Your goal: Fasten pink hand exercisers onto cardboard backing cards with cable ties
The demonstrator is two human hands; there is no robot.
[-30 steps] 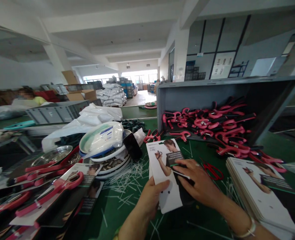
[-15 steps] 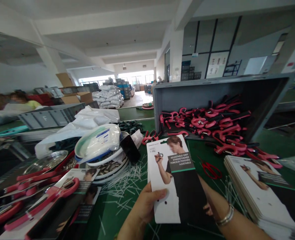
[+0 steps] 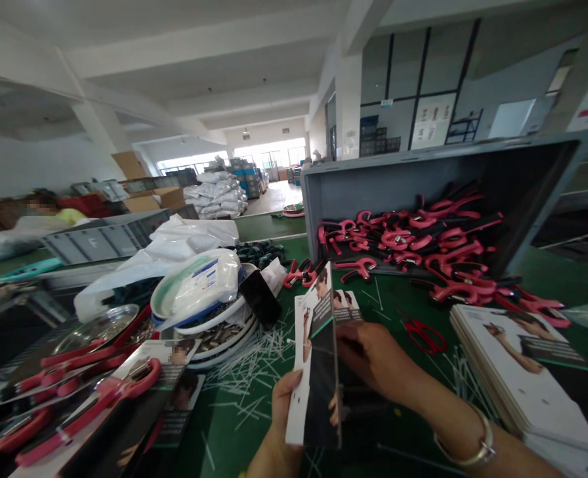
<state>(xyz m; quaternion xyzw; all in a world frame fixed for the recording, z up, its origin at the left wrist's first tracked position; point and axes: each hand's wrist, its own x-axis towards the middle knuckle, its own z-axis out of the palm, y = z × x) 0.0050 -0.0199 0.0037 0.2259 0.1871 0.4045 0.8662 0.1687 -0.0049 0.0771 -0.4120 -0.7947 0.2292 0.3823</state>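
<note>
My left hand (image 3: 284,405) grips a printed backing card (image 3: 318,372) by its lower left edge. The card stands upright, turned partly edge-on, with the picture of a person on it. My right hand (image 3: 388,362) is just right of it, fingers curled in behind the card's right edge; what they hold is hidden. Behind it, more printed cards (image 3: 349,300) show their upper ends. A stack of the same cards (image 3: 527,358) lies to the right. Red scissors (image 3: 424,335) rest beyond my right hand.
A grey crate (image 3: 398,159) on its side holds several pink-and-black hand grips (image 3: 408,236). Loose white zip ties (image 3: 246,365) are scattered left of my hands. Near them are a dark phone (image 3: 261,297) and stacked bowls (image 3: 224,332). More grips lie on cards (image 3: 174,352) at left.
The card in my left hand has turned from facing me to nearly edge-on. My right hand has come out from behind it to its right side. More cards now show behind.
</note>
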